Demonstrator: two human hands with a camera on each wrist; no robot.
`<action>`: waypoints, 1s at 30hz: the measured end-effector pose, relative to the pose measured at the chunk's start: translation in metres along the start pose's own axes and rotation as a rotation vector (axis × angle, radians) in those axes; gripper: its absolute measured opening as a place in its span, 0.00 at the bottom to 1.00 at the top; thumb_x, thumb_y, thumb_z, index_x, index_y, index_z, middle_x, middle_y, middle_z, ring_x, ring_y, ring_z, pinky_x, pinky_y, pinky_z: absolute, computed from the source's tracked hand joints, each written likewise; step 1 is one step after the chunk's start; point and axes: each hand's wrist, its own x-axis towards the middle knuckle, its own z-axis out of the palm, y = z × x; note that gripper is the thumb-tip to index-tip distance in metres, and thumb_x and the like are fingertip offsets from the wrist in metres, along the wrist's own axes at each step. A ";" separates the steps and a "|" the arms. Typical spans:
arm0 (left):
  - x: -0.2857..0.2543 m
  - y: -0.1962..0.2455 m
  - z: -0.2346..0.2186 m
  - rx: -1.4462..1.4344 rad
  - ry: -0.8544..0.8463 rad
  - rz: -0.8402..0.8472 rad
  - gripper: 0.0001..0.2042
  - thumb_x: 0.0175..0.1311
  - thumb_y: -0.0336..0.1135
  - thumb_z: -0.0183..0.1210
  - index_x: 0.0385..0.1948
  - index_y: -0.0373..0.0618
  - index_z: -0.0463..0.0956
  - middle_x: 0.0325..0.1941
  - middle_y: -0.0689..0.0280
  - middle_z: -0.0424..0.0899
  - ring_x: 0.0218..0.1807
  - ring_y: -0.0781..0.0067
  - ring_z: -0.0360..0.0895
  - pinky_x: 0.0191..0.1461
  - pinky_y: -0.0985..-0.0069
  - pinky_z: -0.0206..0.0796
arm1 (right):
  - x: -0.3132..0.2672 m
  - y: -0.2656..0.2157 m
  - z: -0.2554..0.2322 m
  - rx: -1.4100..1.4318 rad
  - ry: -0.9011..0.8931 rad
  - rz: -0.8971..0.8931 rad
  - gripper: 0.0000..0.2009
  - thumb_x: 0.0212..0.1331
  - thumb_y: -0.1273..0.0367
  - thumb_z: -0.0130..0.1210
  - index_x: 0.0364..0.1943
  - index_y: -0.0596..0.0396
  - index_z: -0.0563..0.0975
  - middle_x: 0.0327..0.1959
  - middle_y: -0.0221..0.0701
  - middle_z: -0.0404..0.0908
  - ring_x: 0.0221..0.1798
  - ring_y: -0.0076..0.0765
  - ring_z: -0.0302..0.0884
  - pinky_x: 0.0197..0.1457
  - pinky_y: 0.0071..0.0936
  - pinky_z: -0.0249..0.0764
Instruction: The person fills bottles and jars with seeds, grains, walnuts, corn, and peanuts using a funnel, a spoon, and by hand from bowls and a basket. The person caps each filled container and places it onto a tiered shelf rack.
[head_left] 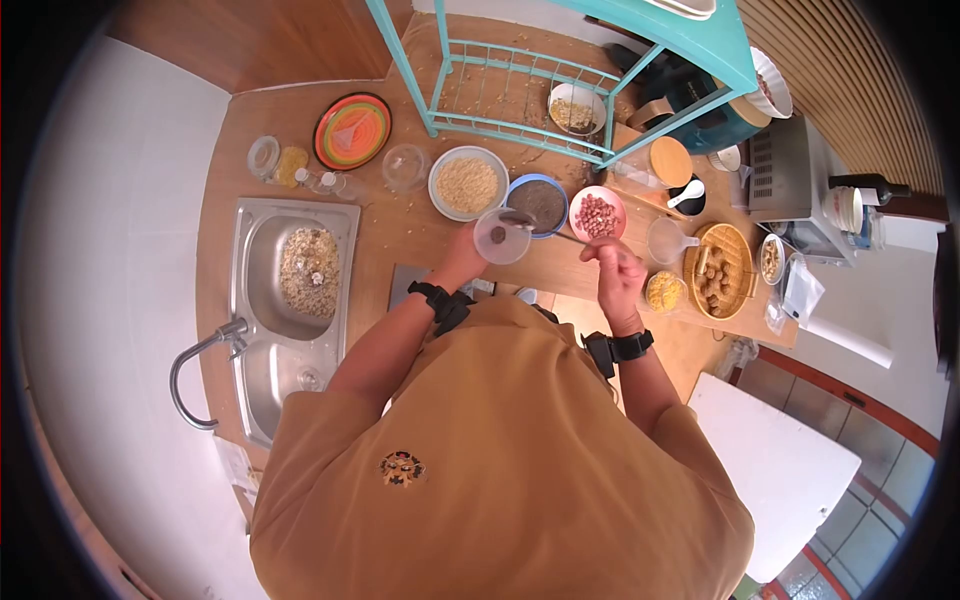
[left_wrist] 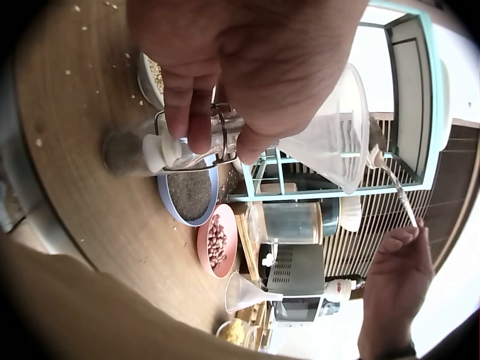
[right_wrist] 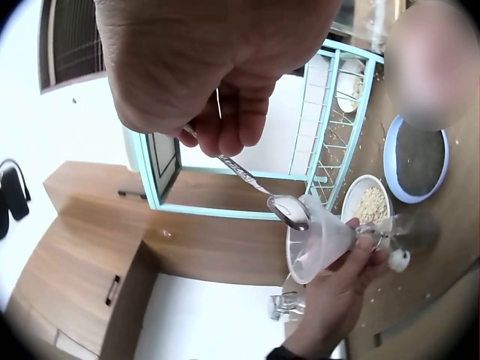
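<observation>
My left hand [head_left: 460,258] holds the neck of a small clear swing-top glass bottle [left_wrist: 124,154] with a white stopper [left_wrist: 161,152]; dark material shows inside. A translucent plastic funnel [right_wrist: 322,244] sits in the bottle's mouth, its wide end up. My right hand [head_left: 618,275] pinches the handle of a metal spoon [right_wrist: 289,212], whose bowl is over the funnel's opening. Just beyond the funnel, fine dark seeds [head_left: 540,203] fill a blue-rimmed bowl [right_wrist: 391,161]. Beside it are a white bowl [head_left: 434,198] of oats and a pink bowl [head_left: 616,200] of peanuts.
A turquoise rack [head_left: 520,140] stands behind the bowls. On the left is a steel sink [head_left: 270,355] with a basin of grain, plus an orange plate [head_left: 352,132]. To the right are another funnel [head_left: 665,240], a yellow-filled container [head_left: 663,291] and a wicker basket [head_left: 745,245].
</observation>
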 end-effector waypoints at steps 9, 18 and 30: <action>-0.003 -0.006 0.000 -0.013 -0.048 -0.052 0.15 0.58 0.30 0.59 0.48 0.42 0.77 0.44 0.56 0.83 0.46 0.62 0.80 0.50 0.72 0.71 | -0.004 0.144 -0.025 0.522 0.511 0.463 0.13 0.68 0.63 0.52 0.36 0.60 0.78 0.29 0.33 0.81 0.30 0.28 0.79 0.39 0.27 0.78; 0.000 0.005 -0.004 0.102 -0.094 -0.018 0.16 0.57 0.33 0.61 0.48 0.43 0.77 0.44 0.58 0.83 0.46 0.63 0.80 0.51 0.71 0.70 | -0.034 0.192 0.005 0.438 0.406 0.620 0.12 0.66 0.63 0.54 0.38 0.60 0.78 0.32 0.33 0.82 0.32 0.29 0.80 0.41 0.27 0.80; -0.002 0.009 -0.007 0.003 -0.091 -0.044 0.18 0.56 0.34 0.63 0.49 0.42 0.77 0.45 0.58 0.83 0.46 0.65 0.80 0.50 0.71 0.71 | -0.027 0.185 -0.002 0.748 0.516 0.669 0.10 0.66 0.65 0.52 0.38 0.58 0.76 0.30 0.36 0.82 0.30 0.31 0.80 0.37 0.26 0.79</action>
